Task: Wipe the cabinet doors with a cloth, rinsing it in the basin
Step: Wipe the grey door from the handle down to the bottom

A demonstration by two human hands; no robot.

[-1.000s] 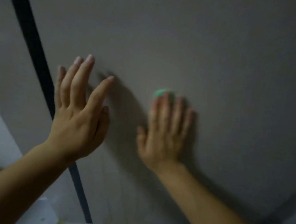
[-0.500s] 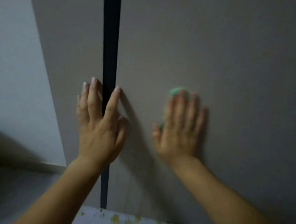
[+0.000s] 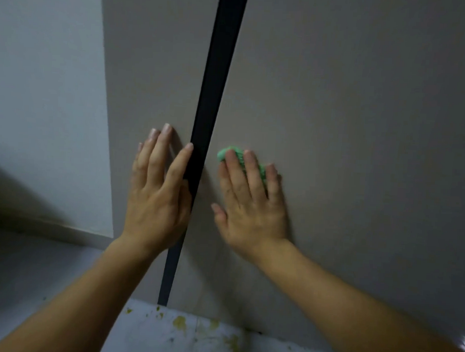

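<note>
The left hand (image 3: 154,198) lies flat on the left door (image 3: 151,64). Its fingers are straight and a little spread, and it holds nothing. The pointer finger sits at the edge of the dark strip (image 3: 218,67) that runs between the two doors.

The right hand (image 3: 251,206) lies flat on the right door (image 3: 364,102), just beside the strip. Its fingers are straight too, and they press a green cloth (image 3: 224,154) against the door. Most of the cloth is hidden under the fingers. Only a bit of green peeks out by the fingertips.

A pale wall (image 3: 42,85) stands to the left of the doors. Below them is a light floor (image 3: 150,338) with small yellow-green spots.
</note>
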